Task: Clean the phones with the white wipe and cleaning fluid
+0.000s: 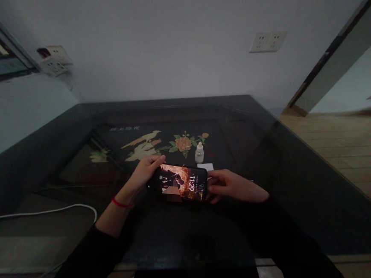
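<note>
A smartphone [177, 182] lies sideways between my hands, its lit screen facing up and showing 11:29. My left hand [146, 170] grips its left end, with the thumb along the upper edge. At the other end, the fingers of my right hand [223, 185] are curled against the phone's short edge. Just beyond the phone stands a small clear bottle [199, 153] with a white cap, upright on the dark table [152, 235]. A white piece, perhaps paper [205, 166], lies flat by the bottle, partly hidden behind the phone and my right hand.
The glossy tabletop carries a bird and flower picture [183, 144]. A white cable [54, 209] curves in from the left. Wall sockets [268, 41] sit above the table's far edge, with more sockets [55, 60] at the left. Wooden floor [346, 139] shows at the right.
</note>
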Motion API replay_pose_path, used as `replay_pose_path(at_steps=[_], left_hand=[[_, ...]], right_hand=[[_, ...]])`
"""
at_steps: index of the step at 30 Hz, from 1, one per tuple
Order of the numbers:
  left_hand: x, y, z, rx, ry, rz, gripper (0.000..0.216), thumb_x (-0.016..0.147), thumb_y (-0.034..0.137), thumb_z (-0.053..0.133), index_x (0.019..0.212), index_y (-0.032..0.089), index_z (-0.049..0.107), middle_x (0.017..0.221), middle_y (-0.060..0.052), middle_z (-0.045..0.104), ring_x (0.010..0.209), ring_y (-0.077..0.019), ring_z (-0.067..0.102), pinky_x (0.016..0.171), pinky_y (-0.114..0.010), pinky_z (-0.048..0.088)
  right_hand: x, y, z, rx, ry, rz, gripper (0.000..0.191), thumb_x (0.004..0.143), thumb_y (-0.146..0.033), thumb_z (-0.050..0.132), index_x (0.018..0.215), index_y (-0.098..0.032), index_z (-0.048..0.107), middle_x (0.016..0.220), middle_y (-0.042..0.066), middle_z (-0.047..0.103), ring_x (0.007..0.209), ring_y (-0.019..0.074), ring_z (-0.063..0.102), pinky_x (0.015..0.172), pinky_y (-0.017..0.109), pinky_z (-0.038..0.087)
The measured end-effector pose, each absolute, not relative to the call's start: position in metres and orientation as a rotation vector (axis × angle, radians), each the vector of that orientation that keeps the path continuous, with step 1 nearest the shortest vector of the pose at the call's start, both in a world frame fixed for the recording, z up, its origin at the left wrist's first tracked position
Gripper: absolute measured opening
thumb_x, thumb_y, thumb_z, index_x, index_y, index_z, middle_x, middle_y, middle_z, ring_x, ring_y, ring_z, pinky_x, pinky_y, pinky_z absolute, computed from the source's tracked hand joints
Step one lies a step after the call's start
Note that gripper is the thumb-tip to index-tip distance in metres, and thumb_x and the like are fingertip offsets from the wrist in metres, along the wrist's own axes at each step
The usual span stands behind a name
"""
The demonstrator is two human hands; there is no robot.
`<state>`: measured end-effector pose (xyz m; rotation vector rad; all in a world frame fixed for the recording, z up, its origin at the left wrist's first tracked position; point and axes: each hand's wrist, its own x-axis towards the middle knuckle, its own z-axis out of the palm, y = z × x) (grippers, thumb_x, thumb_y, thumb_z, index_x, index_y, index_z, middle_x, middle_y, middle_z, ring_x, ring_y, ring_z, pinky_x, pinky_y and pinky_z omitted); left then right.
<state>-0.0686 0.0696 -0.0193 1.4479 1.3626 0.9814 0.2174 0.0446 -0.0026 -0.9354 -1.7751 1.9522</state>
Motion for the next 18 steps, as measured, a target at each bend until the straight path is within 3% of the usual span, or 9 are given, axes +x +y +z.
replay_pose_path(at_steps=[7, 18], left_hand=[[-0.066, 0.067, -0.008, 1.686, 1.406, 0.924, 0.044, 0.076, 0.054, 0.056, 0.051, 0.018, 0.047, 0.052, 0.003, 0.043, 0.053, -0.0105, 0.038, 0.051, -0.024, 0.028], [-0.061, 0.061, 0.001, 1.847, 1.449, 0.863, 0.041, 0.079, 0.051, 0.048, 0.053, 0.019, 0.047, 0.052, 0.002, 0.041, 0.055, -0.0117, 0.038, 0.052, -0.025, 0.027]], right_hand=[[0.219, 0.046, 0.002, -0.898, -1.834, 1.837, 0.036, 0.089, -0.023, 0.054, 0.124, -0.014, 0.058, 0.098, 0.006, 0.07, 0.082, 0.0122, 0.069, 0.074, 0.025, 0.059], [0.216, 0.047, -0.003, -0.939, -1.815, 1.772, 0.036, 0.08, -0.015, 0.058, 0.115, -0.015, 0.064, 0.095, 0.004, 0.07, 0.073, 0.0102, 0.066, 0.067, 0.022, 0.058]])
